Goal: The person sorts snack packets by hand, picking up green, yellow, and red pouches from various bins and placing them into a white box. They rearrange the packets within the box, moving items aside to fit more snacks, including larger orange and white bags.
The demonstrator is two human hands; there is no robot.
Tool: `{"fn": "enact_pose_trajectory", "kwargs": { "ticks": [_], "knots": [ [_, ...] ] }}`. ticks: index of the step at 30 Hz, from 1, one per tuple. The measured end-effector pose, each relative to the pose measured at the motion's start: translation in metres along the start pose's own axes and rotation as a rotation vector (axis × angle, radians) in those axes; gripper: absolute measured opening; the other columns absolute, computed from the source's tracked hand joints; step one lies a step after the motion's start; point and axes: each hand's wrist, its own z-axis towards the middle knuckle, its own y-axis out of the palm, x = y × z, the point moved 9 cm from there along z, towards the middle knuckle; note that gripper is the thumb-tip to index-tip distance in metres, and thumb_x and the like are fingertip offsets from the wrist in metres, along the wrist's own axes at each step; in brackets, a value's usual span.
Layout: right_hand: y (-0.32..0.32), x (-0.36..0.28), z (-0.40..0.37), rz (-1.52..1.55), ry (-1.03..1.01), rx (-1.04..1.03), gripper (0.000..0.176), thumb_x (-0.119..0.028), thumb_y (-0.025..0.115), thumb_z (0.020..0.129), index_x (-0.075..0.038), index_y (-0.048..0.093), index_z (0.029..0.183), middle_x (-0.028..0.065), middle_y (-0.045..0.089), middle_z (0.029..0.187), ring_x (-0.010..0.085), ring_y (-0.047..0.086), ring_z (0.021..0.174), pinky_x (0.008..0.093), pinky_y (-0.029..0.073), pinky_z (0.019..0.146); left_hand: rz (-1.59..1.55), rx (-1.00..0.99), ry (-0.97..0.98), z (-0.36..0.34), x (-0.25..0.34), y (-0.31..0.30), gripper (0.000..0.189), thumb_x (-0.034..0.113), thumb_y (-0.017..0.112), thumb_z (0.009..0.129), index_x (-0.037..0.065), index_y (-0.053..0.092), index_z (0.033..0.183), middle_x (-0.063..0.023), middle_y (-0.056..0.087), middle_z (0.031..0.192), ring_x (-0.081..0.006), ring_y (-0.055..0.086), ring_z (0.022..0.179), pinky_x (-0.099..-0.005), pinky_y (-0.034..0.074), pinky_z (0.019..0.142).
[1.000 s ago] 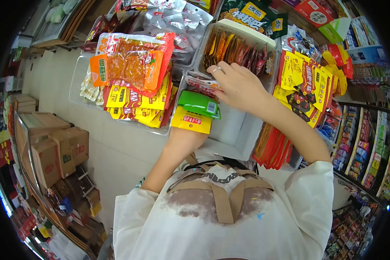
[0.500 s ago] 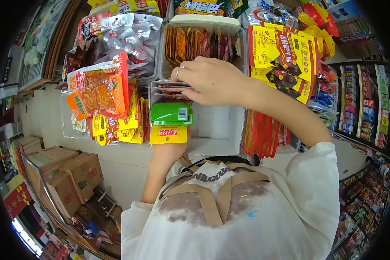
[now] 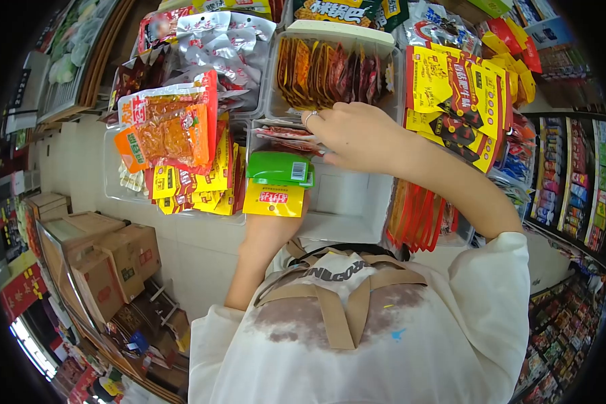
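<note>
Left hand (image 3: pixel 269 232) grips a green packet (image 3: pixel 279 168) over a yellow packet (image 3: pixel 273 200), with the long side running from 9 to 3 o'clock. At 12 o'clock, the right hand (image 3: pixel 353 135) has its fingers pressed together on red packets (image 3: pixel 283 133) in the bin (image 3: pixel 350 195). Can't tell if it's pinching them.

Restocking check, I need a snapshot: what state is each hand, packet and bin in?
Left hand: grip shut on flat green packet stacked over yellow packet.
Right hand: fingers on red-and-white sachets, grip unclear.
White plastic bin: few sachets, at far end.
Translucent plastic tub: packed, sachets upright.
</note>
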Motion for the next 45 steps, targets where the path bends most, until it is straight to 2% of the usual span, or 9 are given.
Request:
{"fn": "enact_pose_trajectory", "kwargs": {
  "ticks": [8, 15, 21, 26, 30, 36, 40, 42, 45],
  "knots": [
    [0.011, -0.003, 0.02, -0.153, -0.038, 0.119, 0.019, -0.018, 0.061, 0.073, -0.002, 0.057, 0.083, 0.0128, 0.06, 0.061, 0.0307, 0.062, 0.066, 0.0395, 0.049, 0.064, 0.012, 0.042, 0.017, -0.003, -0.001, 0.0, 0.024, 0.023, 0.063, 0.076, 0.006, 0.06, 0.093, -0.0113, 0.061, 0.088, -0.032, 0.057, 0.081, -0.0409, 0.045, 0.068],
    [0.013, -0.01, 0.02, -0.248, -0.113, 0.113, 0.017, -0.019, 0.062, 0.074, -0.004, 0.059, 0.082, 0.0113, 0.061, 0.065, 0.0282, 0.062, 0.068, 0.0376, 0.049, 0.065, 0.019, 0.031, 0.029, -0.003, 0.0, 0.001, 0.022, 0.022, 0.062, 0.076, 0.007, 0.06, 0.091, -0.0114, 0.061, 0.087, -0.032, 0.057, 0.08, -0.0415, 0.045, 0.068],
    [-0.046, -0.005, -0.02, -0.119, 0.145, 0.112, 0.025, -0.025, 0.063, 0.075, -0.003, 0.06, 0.085, 0.0125, 0.063, 0.081, 0.0267, 0.061, 0.081, 0.0384, 0.049, 0.069, 0.015, 0.025, 0.036, 0.001, 0.003, -0.002, 0.02, 0.023, 0.061, 0.077, 0.007, 0.06, 0.089, -0.0116, 0.061, 0.086, -0.0317, 0.057, 0.079, -0.0419, 0.045, 0.068],
    [0.032, -0.007, -0.038, -0.197, 0.14, -0.664, 0.023, -0.015, 0.061, 0.072, -0.002, 0.062, 0.092, 0.0125, 0.061, 0.095, 0.0269, 0.057, 0.095, 0.0382, 0.048, 0.075, 0.004, -0.004, 0.026, -0.001, 0.001, 0.001, 0.02, 0.024, 0.06, 0.078, 0.007, 0.06, 0.089, -0.0117, 0.061, 0.086, -0.0319, 0.057, 0.08, -0.0421, 0.045, 0.068],
    [0.107, 0.009, -0.012, -0.274, -0.021, -0.599, 0.021, -0.011, 0.059, 0.071, -0.004, 0.064, 0.09, 0.0117, 0.062, 0.098, 0.0289, 0.06, 0.089, 0.0387, 0.05, 0.07, 0.02, 0.016, 0.064, -0.001, 0.001, 0.001, 0.018, 0.022, 0.059, 0.079, 0.007, 0.06, 0.089, -0.0114, 0.061, 0.086, -0.032, 0.057, 0.081, -0.0417, 0.045, 0.069],
    [0.128, 0.018, 0.006, -0.273, 0.136, -0.618, 0.04, -0.008, 0.056, 0.073, -0.004, 0.054, 0.113, 0.0137, 0.062, 0.101, 0.0305, 0.06, 0.092, 0.0381, 0.051, 0.071, -0.052, 0.118, 0.076, -0.003, -0.002, -0.005, 0.015, 0.018, 0.06, 0.075, 0.008, 0.06, 0.086, -0.0109, 0.06, 0.083, -0.0329, 0.056, 0.078, -0.0425, 0.044, 0.067],
    [0.124, 0.012, 0.005, -0.246, 0.058, -0.647, 0.032, -0.011, 0.054, 0.077, -0.004, 0.059, 0.108, 0.0205, 0.052, 0.117, 0.033, 0.054, 0.106, 0.0389, 0.049, 0.081, -0.001, 0.095, 0.088, -0.005, 0.0, -0.003, 0.017, 0.02, 0.06, 0.075, 0.008, 0.06, 0.087, -0.0115, 0.06, 0.086, -0.0333, 0.055, 0.081, -0.0436, 0.043, 0.071],
    [0.117, 0.012, 0.003, -0.234, 0.076, -0.677, 0.036, -0.009, 0.052, 0.076, -0.004, 0.052, 0.112, 0.0171, 0.063, 0.091, 0.0339, 0.062, 0.086, 0.0423, 0.05, 0.068, -0.002, 0.088, 0.087, -0.005, 0.001, -0.003, 0.018, 0.021, 0.061, 0.075, 0.008, 0.059, 0.087, -0.0117, 0.06, 0.086, -0.0335, 0.055, 0.082, -0.0439, 0.043, 0.072],
    [0.113, 0.013, 0.001, -0.191, 0.099, -0.712, 0.034, -0.009, 0.052, 0.076, -0.004, 0.052, 0.109, 0.0189, 0.062, 0.09, 0.035, 0.061, 0.085, 0.0443, 0.05, 0.068, 0.009, 0.066, 0.06, -0.004, -0.001, -0.002, 0.02, 0.022, 0.061, 0.076, 0.008, 0.06, 0.089, -0.012, 0.06, 0.088, -0.0336, 0.055, 0.084, -0.0439, 0.043, 0.072]
  ]
}}
